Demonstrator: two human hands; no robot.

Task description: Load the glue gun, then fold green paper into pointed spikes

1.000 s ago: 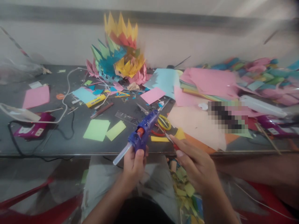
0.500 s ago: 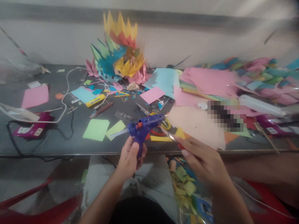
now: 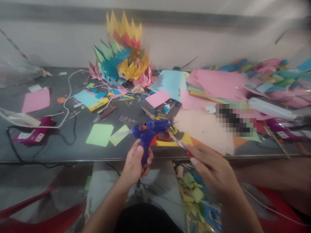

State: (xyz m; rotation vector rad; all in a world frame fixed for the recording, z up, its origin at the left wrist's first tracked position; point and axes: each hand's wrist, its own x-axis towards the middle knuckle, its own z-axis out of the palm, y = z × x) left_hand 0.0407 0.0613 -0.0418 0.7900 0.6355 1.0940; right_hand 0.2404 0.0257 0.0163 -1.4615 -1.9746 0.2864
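Observation:
My left hand (image 3: 136,163) is wrapped round the grip of a blue glue gun (image 3: 153,127), held above the table's front edge. Its nozzle points right, and a clear glue stick (image 3: 123,133) sticks out of its back. In my right hand (image 3: 211,165) is a small knife (image 3: 184,147) with a slim metal blade and a red handle, partly hidden by the fingers. The blade points up and left, just below the nozzle; whether they touch I cannot tell. Under the gun lie scissors (image 3: 148,112) and red-handled scissors (image 3: 165,136), partly covered.
A folded-paper model (image 3: 126,61) stands at the back. Pink sheets (image 3: 218,84), a cream sheet (image 3: 201,129) and green squares (image 3: 100,135) lie about. A purple device (image 3: 36,131) with a white cable is at left. Another person's arm (image 3: 274,176) rests at right.
My left hand has tilted the glue gun slightly, so its barrel lies more level and the nozzle sits a little lower and further right. The knife's tip has shifted slightly down and right.

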